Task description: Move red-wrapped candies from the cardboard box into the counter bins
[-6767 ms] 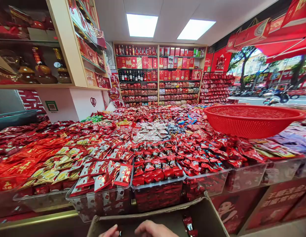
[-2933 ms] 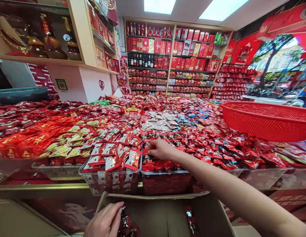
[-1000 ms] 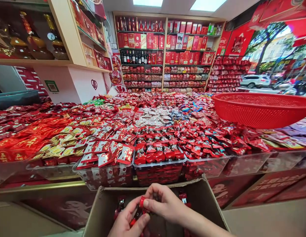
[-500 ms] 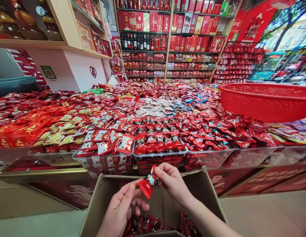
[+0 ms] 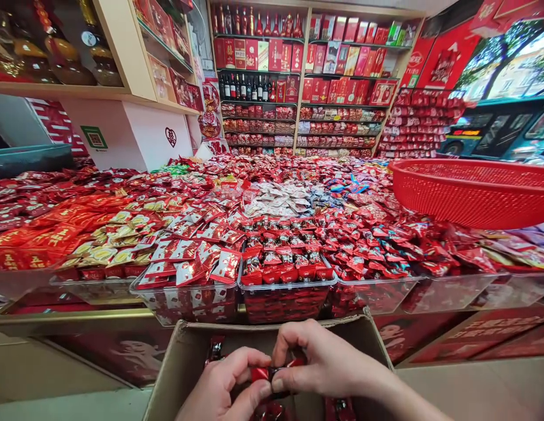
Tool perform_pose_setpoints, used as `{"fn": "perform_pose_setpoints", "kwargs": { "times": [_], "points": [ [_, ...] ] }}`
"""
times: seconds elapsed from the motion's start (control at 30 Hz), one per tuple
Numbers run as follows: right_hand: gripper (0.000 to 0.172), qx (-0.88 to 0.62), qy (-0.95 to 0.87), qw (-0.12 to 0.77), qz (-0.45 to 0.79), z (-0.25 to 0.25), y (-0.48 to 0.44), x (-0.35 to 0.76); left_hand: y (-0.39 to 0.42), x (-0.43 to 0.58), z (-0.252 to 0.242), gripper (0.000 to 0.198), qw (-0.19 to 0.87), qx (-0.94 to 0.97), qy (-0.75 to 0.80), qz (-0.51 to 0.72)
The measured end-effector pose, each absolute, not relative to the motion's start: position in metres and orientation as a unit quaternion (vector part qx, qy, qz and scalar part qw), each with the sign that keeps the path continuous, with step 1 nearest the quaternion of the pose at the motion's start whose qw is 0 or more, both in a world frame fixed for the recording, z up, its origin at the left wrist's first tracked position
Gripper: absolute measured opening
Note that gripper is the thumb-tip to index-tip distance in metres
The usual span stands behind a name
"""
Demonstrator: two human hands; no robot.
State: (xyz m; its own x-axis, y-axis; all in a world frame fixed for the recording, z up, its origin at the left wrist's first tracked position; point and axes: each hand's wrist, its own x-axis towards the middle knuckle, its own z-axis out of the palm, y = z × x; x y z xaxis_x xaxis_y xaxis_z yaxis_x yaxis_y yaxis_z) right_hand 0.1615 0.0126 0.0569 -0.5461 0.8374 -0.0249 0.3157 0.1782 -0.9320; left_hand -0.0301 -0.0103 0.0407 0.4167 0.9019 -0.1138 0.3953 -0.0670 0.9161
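Observation:
Both my hands meet over an open cardboard box point(image 5: 184, 351) at the bottom of the view. My left hand point(image 5: 223, 386) and my right hand point(image 5: 320, 359) are closed together on a small red and black candy packet point(image 5: 265, 373), fingertips pinching it from both sides. More red wrapped candies point(image 5: 267, 412) lie in the box under my hands. Just beyond the box stands a clear plastic bin point(image 5: 287, 292) filled with rows of the same red candies.
A wide counter holds clear bins heaped with red and gold packets point(image 5: 123, 245). A big red mesh basket point(image 5: 469, 190) sits on the heap at right. Shelves of red boxes and bottles point(image 5: 298, 64) line the back wall. A street with a bus shows far right.
My hands have dropped lower into the box with the candy packet, which was held up between them half a second ago. Earlier my right hand reached to the bin of red candies.

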Motion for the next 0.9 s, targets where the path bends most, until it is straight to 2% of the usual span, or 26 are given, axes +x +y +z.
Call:
{"fn": "perform_pose_setpoints", "kwargs": {
  "times": [0.07, 0.2, 0.27, 0.43, 0.63, 0.9],
  "points": [
    [0.017, -0.390, -0.713, 0.285, 0.509, 0.072, 0.025, 0.167, 0.002, -0.034, 0.055, 0.023, 0.408, 0.723, 0.485, 0.275],
    [0.018, -0.382, -0.677, 0.434, 0.456, 0.102, 0.077, 0.177, 0.045, -0.042, 0.080, 0.025, 0.066, 0.810, 0.473, 0.341],
    [0.024, -0.410, -0.685, 0.438, 0.414, 0.109, 0.107, 0.177, 0.068, -0.041, 0.085, 0.026, -0.035, 0.840, 0.432, 0.326],
    [0.039, -0.501, -0.717, 0.342, 0.342, 0.106, 0.148, 0.163, 0.097, -0.025, 0.079, 0.026, -0.088, 0.862, 0.402, 0.296],
    [0.017, -0.528, -0.761, 0.247, 0.285, 0.101, 0.149, 0.156, 0.101, -0.017, 0.072, 0.026, -0.115, 0.869, 0.392, 0.277],
    [0.012, -0.535, -0.799, 0.204, 0.186, 0.105, 0.141, 0.159, 0.104, -0.017, 0.074, 0.026, -0.112, 0.871, 0.400, 0.261]
  ]
}}
